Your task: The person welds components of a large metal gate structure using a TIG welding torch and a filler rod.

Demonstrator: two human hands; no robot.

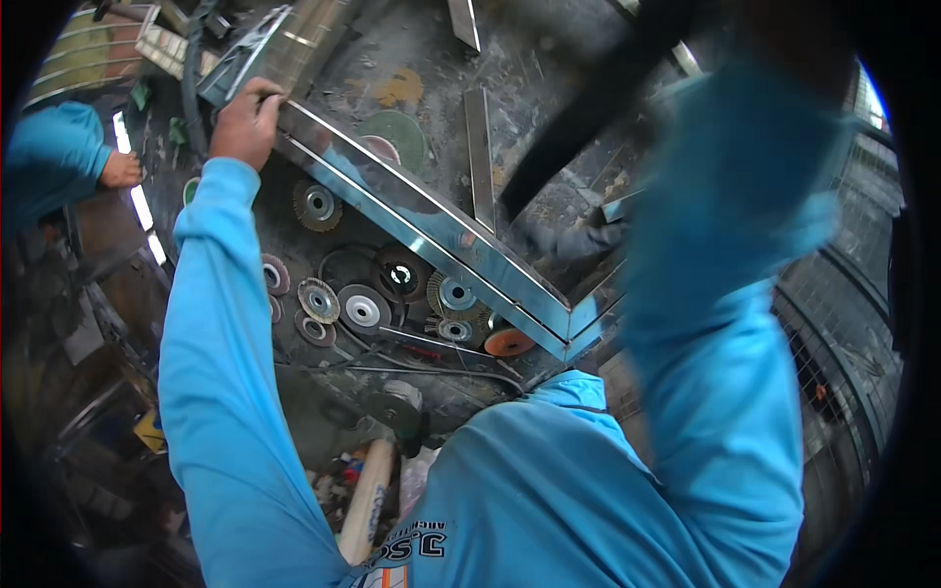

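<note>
My left hand [247,122] is closed round the far left end of a shiny metal frame [421,216]. The frame's long polished bar slants down to the right and meets a second bar at a mitred corner [569,328] near my chest. My right arm [725,186] is raised at the upper right, smeared by motion. Its hand [799,44] is dark and blurred, so its fingers cannot be made out. A long dark blurred shape [598,103] slants down from near that arm towards the frame; I cannot tell its kind or whether I hold it.
Several grinding and flap discs [363,311] lie below the bar, with an orange disc [509,342] near the corner. A loose metal strip [479,157] lies beyond. A black cable [421,370] crosses the worktop. At left is another person's blue clothing [57,157]. Wire mesh [833,343] stands at right.
</note>
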